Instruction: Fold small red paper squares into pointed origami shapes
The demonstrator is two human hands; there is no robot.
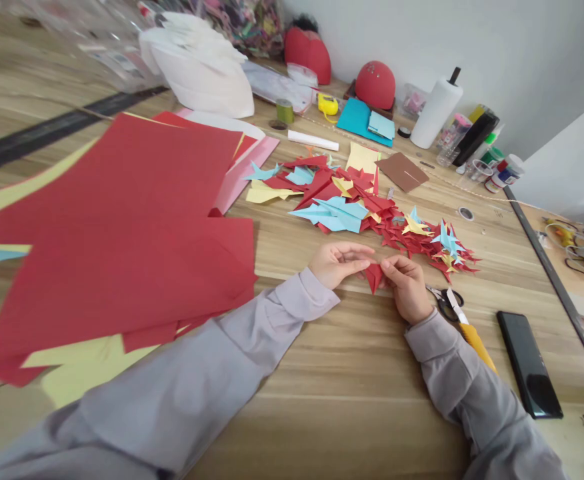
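Observation:
A small piece of folded red paper (374,279) is pinched between my two hands, just above the wooden table. My left hand (343,263) grips its left edge between thumb and fingers. On the other side my right hand (405,283) holds the right corner the same way. The paper narrows to a point at the bottom; its finer folds are too small to make out. Right behind my hands lies a long pile of folded paper planes (329,215) in red, light blue and yellow. Scissors (445,301) with dark handles rest beside my right wrist.
Large red paper sheets (137,220) cover the table's left side. A yellow-handled cutter (476,343) and a black phone (529,363) lie to the right. Farther back are a brown paper square (402,171), a yellow tape measure (327,104), a white roll (438,112) and several bottles.

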